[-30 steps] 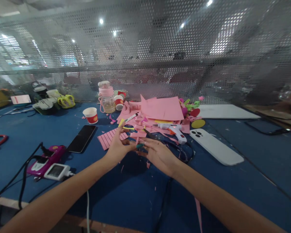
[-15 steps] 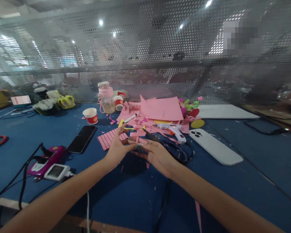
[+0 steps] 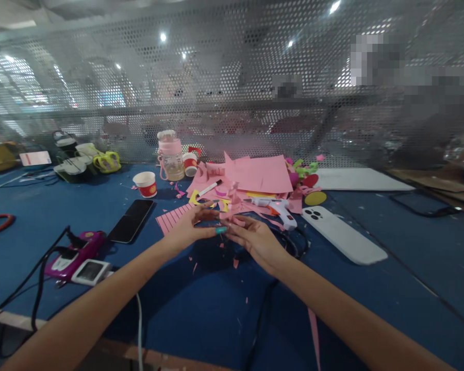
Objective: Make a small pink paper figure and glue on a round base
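My right hand [image 3: 258, 241] has its fingers pinched on a curled pink paper strip [image 3: 236, 220]. Facing it, my left hand [image 3: 189, 226] is open, with curved fingers apart from the thumb. The left thumb, teal at its tip, comes close to the right fingertips; whether they touch I cannot tell. Behind the hands rises a crumpled pink paper piece [image 3: 234, 193], and whether it joins the held strip is unclear. A pink sheet with dark lines [image 3: 170, 217] lies partly under my left hand. Just beyond are a marker [image 3: 209, 189] and a glue gun [image 3: 280, 208].
Pink paper sheets [image 3: 259, 172] pile up at the back. A white phone [image 3: 344, 234] lies right, a black phone [image 3: 132, 221] left. Left also stand a paper cup [image 3: 146, 184], a bottle [image 3: 171, 157] and a purple power strip [image 3: 77, 252] with cables. A perforated metal screen [image 3: 224, 123] borders the table.
My hands have drawn slightly apart at the fingers, and the left fingers have left the marker's near end. The pink strips between them have shifted and bent.
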`<state>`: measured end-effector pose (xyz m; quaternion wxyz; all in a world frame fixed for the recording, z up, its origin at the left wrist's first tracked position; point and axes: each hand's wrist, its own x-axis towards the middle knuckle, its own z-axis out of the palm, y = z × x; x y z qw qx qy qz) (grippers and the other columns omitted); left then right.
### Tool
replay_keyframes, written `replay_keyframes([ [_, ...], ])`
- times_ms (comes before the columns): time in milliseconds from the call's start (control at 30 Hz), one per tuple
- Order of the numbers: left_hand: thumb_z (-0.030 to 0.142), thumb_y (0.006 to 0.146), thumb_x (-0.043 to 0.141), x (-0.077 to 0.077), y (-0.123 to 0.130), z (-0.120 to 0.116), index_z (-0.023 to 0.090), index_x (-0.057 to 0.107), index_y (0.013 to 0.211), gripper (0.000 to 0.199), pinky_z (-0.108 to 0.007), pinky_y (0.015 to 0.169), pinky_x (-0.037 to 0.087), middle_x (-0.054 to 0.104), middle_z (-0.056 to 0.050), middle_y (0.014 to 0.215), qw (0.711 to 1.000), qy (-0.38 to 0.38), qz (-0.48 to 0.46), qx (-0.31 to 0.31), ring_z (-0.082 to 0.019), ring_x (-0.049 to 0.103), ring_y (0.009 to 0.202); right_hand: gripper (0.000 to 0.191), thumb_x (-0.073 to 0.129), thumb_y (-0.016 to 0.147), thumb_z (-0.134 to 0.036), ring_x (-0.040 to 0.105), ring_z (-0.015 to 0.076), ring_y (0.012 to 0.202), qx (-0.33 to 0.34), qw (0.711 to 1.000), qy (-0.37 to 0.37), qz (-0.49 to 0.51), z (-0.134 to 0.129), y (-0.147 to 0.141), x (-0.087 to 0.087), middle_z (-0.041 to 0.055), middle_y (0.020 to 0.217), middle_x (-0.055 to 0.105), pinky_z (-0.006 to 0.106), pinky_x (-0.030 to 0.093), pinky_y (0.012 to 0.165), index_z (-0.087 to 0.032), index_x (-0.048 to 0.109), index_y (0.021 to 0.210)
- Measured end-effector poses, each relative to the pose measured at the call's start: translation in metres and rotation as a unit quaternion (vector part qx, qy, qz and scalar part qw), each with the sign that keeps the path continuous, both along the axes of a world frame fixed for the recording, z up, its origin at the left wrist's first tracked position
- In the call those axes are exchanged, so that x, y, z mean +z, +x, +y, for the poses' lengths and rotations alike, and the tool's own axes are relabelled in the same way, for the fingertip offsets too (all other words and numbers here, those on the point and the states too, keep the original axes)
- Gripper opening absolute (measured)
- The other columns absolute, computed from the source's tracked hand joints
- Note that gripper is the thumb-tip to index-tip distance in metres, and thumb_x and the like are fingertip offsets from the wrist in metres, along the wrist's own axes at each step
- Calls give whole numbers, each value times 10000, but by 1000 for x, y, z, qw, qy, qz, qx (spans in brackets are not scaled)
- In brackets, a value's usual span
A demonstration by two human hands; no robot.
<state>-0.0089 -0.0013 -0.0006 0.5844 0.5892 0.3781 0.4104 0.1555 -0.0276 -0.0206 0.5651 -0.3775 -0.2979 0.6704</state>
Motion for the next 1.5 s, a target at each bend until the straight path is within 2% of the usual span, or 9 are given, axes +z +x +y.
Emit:
replay_keyframes([
  [67, 135, 552, 755, 0, -1, 1, 172, 588, 1102, 577, -341, 838, 463, 660, -75, 963, 1000, -1, -11, 0, -207, 610, 947, 408, 858, 345, -325, 671, 149, 640, 4, 1000, 4, -24, 0, 2, -1, 2, 692, 710, 272, 523, 663, -168, 657, 663],
  [200, 123, 577, 749, -1, 2, -2, 171, 590, 1101, 550, -334, 810, 463, 680, -61, 913, 999, -27, -19, 30, -180, 634, 850, 453, 828, 428, -392, 676, 183, 588, 53, 995, 36, -70, -1, 2, -1, 29, 671, 707, 314, 538, 629, -146, 624, 749],
  [300, 100, 575, 751, -1, 5, -4, 159, 585, 1092, 546, -303, 760, 473, 683, -43, 846, 997, -51, -24, 52, -165, 641, 794, 555, 834, 428, -384, 680, 203, 580, 43, 996, 35, -69, -2, 0, -2, 30, 677, 708, 341, 545, 630, -176, 521, 837],
  [433, 120, 590, 752, -1, 7, -5, 130, 575, 1080, 521, -280, 720, 473, 687, -32, 779, 997, -61, -29, 42, -157, 649, 729, 687, 834, 448, -374, 683, 209, 588, 31, 996, 33, -73, -2, -1, -6, 26, 686, 705, 357, 549, 641, -190, 423, 967],
  [600, 147, 584, 765, -1, 7, -6, 132, 572, 1060, 513, -248, 683, 467, 677, 4, 705, 996, -69, -50, 40, -139, 652, 680, 783, 824, 466, -378, 689, 223, 621, 32, 995, 40, -81, -2, -3, -8, 11, 679, 697, 357, 553, 660, -183, 385, 1085],
  [900, 151, 599, 766, -3, 6, -4, 142, 574, 1066, 505, -234, 667, 463, 708, -22, 766, 994, -78, -64, 28, -136, 657, 687, 852, 814, 495, -340, 694, 244, 661, 10, 996, 28, -82, -3, -5, -9, 27, 685, 706, 375, 554, 675, -145, 370, 1197],
  [1333, 148, 586, 772, -4, 5, -3, 144, 577, 1052, 505, -230, 664, 468, 704, -27, 753, 994, -75, -78, 21, -138, 658, 697, 724, 807, 503, -351, 696, 245, 652, 8, 995, 35, -93, -3, -4, -8, 13, 662, 703, 395, 551, 706, -171, 426, 1092],
  [1500, 158, 551, 785, -7, 8, -5, 148, 579, 1045, 536, -238, 612, 474, 704, -39, 778, 988, -115, -105, -14, -153, 659, 682, 633, 812, 462, -387, 692, 241, 624, 39, 993, 35, -104, -4, -5, -7, -1, 566, 674, 380, 550, 703, -175, 454, 939],
])
